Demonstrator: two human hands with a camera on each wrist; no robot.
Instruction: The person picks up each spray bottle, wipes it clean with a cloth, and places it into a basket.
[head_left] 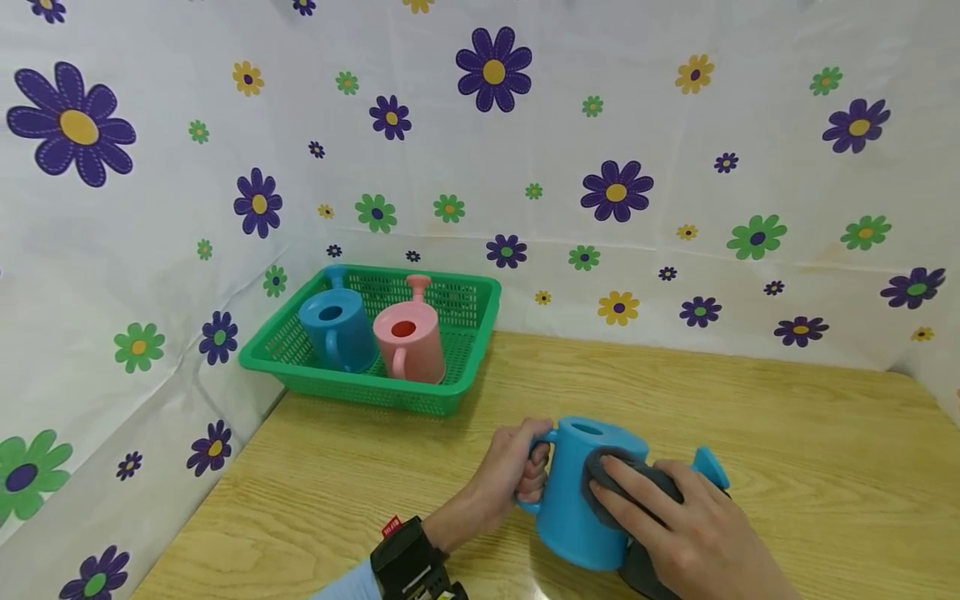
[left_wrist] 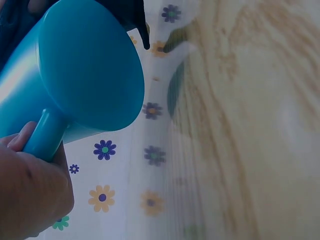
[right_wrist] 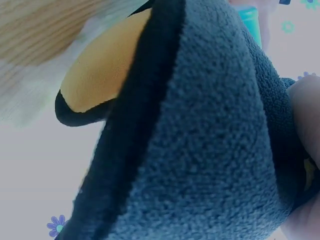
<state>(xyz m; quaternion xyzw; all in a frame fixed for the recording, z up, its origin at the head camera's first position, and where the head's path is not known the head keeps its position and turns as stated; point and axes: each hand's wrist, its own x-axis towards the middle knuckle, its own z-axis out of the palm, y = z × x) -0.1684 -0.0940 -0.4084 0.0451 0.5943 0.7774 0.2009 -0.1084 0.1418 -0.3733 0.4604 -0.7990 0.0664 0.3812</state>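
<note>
While the left hand (head_left: 513, 471) grips the blue cylindrical plastic watering can (head_left: 572, 517) by its looped handle (head_left: 528, 505), the right hand (head_left: 697, 529), fingers extended, should press the dark-grey fleecy cloth (head_left: 658, 482) evenly.

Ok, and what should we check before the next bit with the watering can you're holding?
1. Left hand has the handle of the light blue watering can: ok, fingers wrapped round it.
2. Cloth touches the can's side: ok, the right hand presses it there.
3. Can stands flat on the table: not ok, its bottom shows in the left wrist view.
4. Can is clean all over: cannot tell, cloth and hand cover part of it.
5. Basket has some bare floor right of the pink watering can: ok.
</note>
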